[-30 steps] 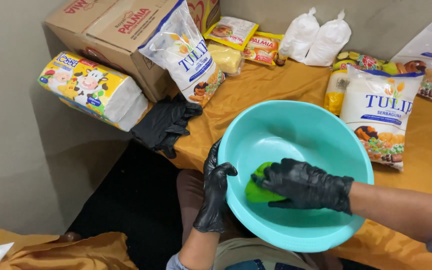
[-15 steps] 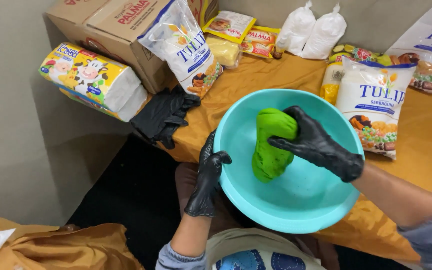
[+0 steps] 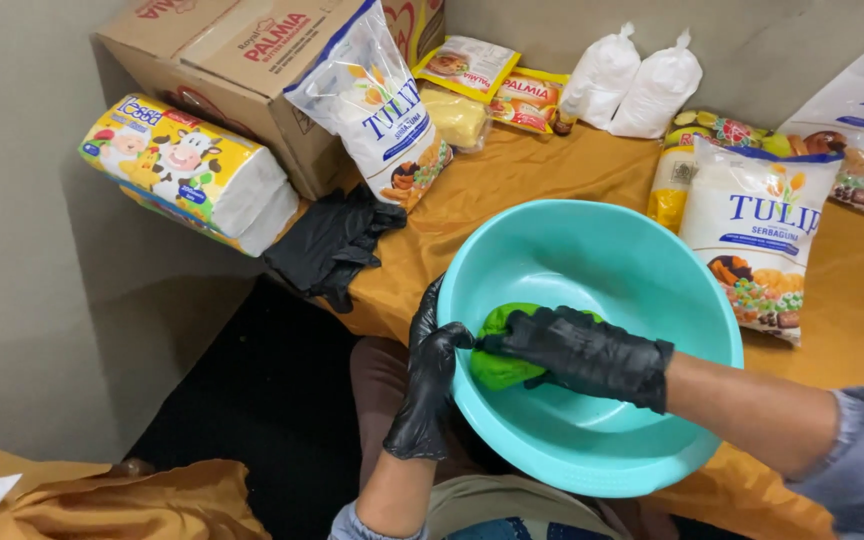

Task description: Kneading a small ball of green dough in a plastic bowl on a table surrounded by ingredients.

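Our right hand, in a black glove, presses down with fingers closed over the green dough low against the near-left wall of the bowl, while our left hand pinches the rim. The bowl overhangs the table, so a hard push could tip it into our lap; the right forearm reaches in from the right, wrist flat.
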